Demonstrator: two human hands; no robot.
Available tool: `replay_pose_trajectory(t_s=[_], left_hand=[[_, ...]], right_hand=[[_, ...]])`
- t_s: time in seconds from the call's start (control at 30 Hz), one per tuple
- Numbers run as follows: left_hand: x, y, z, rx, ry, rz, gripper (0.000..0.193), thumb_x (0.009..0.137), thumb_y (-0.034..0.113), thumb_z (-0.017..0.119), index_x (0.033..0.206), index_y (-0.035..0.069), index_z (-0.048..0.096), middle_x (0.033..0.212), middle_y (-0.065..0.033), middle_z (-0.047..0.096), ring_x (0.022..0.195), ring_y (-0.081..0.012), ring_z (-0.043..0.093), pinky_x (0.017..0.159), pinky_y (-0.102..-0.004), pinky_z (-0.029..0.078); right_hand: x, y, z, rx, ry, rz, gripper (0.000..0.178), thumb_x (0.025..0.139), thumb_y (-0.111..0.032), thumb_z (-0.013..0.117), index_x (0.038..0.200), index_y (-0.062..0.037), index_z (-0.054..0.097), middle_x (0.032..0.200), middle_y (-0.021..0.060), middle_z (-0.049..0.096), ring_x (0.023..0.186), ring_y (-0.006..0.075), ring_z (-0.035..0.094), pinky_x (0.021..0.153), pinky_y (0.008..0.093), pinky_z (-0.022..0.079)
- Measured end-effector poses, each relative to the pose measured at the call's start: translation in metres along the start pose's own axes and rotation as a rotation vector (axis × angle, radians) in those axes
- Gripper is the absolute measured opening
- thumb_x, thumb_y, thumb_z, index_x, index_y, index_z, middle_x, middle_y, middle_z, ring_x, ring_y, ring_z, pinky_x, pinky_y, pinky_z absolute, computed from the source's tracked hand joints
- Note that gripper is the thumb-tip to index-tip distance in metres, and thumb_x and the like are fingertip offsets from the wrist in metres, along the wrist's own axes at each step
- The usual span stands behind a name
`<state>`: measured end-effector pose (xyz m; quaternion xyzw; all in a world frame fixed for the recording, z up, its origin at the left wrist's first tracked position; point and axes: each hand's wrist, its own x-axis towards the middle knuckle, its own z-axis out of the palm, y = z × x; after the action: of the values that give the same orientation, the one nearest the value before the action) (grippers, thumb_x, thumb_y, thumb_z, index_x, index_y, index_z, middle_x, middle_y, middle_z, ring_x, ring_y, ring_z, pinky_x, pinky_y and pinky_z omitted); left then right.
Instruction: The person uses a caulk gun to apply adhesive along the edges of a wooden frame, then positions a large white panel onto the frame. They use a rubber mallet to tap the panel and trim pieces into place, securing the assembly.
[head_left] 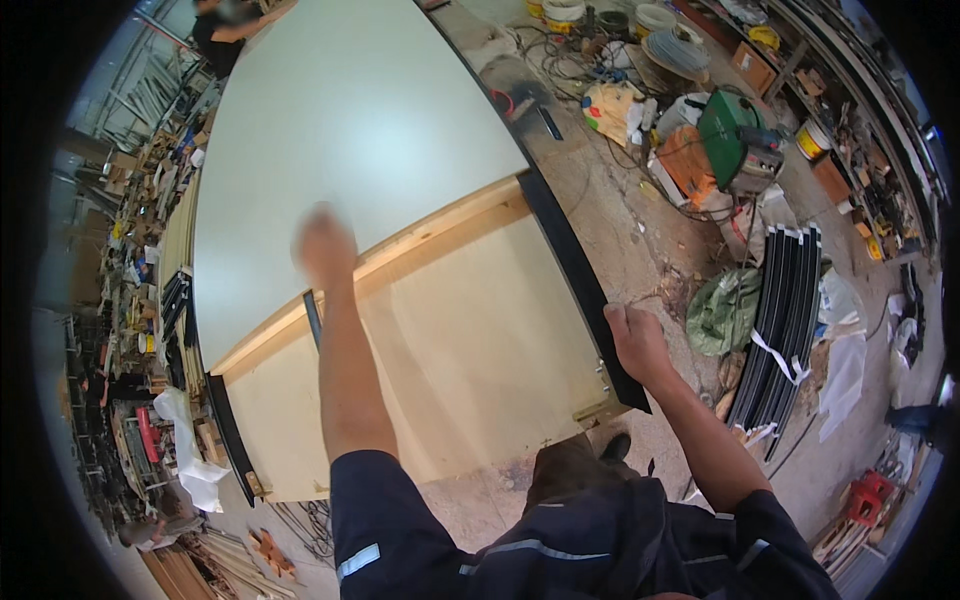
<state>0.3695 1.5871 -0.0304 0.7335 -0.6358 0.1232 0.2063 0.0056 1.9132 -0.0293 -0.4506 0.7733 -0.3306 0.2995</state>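
Note:
A large pale white panel (370, 120) lies over a light wooden board (480, 310), with a wooden batten (440, 228) along the panel's near edge. Long black strips (565, 250) run down both sides. My left hand (325, 245) is over the white panel near the batten, its fingers smeared by motion. Beside that wrist a dark stick-like piece (313, 320) shows, partly hidden by my forearm; I cannot tell whether the hand holds it. My right hand (640, 345) is curled at the right black strip, near its close end, thumb against its edge.
At the far left end stands another person (225, 35), an arm reaching to the panel. Right on the floor are a green machine (728, 125), cables, buckets, a green sack (722, 312) and bundled black profiles (780, 325). Cluttered shelves line the left.

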Motion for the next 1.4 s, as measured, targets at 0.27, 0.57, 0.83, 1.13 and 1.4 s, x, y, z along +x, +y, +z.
replay_pose_trajectory(t_s=[0.27,0.57,0.83,1.13,1.4], left_hand=[[-0.001,-0.009,0.003,0.001,0.145,0.015,0.044,0.109,0.043,0.040,0.099,0.007,0.064,0.103,-0.0138,0.070,0.099,-0.0362,0.066,0.090,-0.0528,0.047],[0.002,-0.004,0.003,-0.034,0.087,0.019,0.049,0.109,0.046,0.037,0.102,0.005,0.064,0.105,-0.0153,0.070,0.102,-0.0378,0.065,0.091,-0.0540,0.046],[0.005,-0.011,0.008,-0.036,0.023,-0.091,0.052,0.108,0.049,0.035,0.109,0.005,0.064,0.110,-0.0158,0.071,0.105,-0.0397,0.065,0.094,-0.0543,0.046],[0.010,-0.013,0.012,-0.075,0.025,-0.104,0.047,0.105,0.045,0.041,0.114,0.006,0.064,0.118,-0.0131,0.070,0.112,-0.0372,0.063,0.093,-0.0556,0.048],[0.003,-0.023,0.015,-0.043,0.010,-0.133,0.053,0.103,0.053,0.046,0.111,0.005,0.067,0.111,-0.0150,0.071,0.104,-0.0377,0.067,0.090,-0.0537,0.051]], right_hand=[[0.002,-0.008,-0.005,0.001,-0.008,-0.010,0.046,0.102,-0.031,0.053,0.082,0.0092,0.066,0.083,0.0348,0.061,0.084,0.0523,0.064,0.071,0.0545,0.049],[0.006,0.002,-0.001,0.015,-0.011,0.038,0.047,0.101,-0.033,0.054,0.083,0.0092,0.066,0.081,0.0348,0.060,0.084,0.0525,0.063,0.070,0.0540,0.048],[-0.002,-0.006,-0.003,0.030,0.005,0.074,0.048,0.101,-0.037,0.056,0.086,0.0078,0.067,0.082,0.0347,0.061,0.083,0.0520,0.064,0.072,0.0529,0.050],[0.004,0.003,-0.001,0.069,-0.050,-0.016,0.046,0.101,-0.036,0.053,0.092,0.0061,0.067,0.088,0.0327,0.064,0.086,0.0511,0.064,0.077,0.0522,0.050],[-0.044,0.076,-0.075,0.122,-0.274,0.196,0.044,0.100,-0.037,0.056,0.090,0.0039,0.069,0.083,0.0292,0.067,0.083,0.0445,0.068,0.079,0.0526,0.052]])
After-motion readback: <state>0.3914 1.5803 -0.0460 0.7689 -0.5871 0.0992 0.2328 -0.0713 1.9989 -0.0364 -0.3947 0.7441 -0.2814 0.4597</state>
